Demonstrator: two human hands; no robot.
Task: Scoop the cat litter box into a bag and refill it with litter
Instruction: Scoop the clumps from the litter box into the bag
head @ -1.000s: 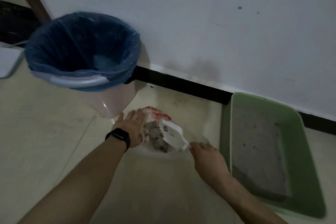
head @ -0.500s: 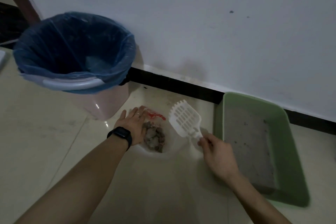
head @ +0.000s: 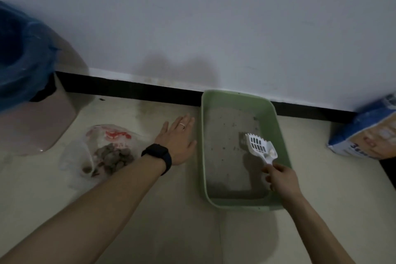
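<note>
Scoop (head: 260, 146) moved over litter box (head: 240, 204), right hand (head: 280, 180) pinching its handle; left hand (head: 179, 141) flat, fingers (head: 182, 123) straight

Black smartwatch (head: 157, 157), silver ring (head: 182, 125)

Home corner at floor level, where a cat's things were kept.

A green litter box (head: 242, 204) holding a thin grey layer of litter sat on a pale hard floor (head: 150, 231), against a scuffed white wall (head: 214, 28) edged with a black skirting board (head: 128, 89). A white slotted scoop (head: 260, 146) was held over the box. A clear plastic bag (head: 111, 152) of clumps lay on the floor to its left, and a pink waste bin (head: 42, 122) with a blue liner (head: 21, 60) stood further left. A printed sack (head: 368, 135) leaned by the wall at the right edge.
</note>
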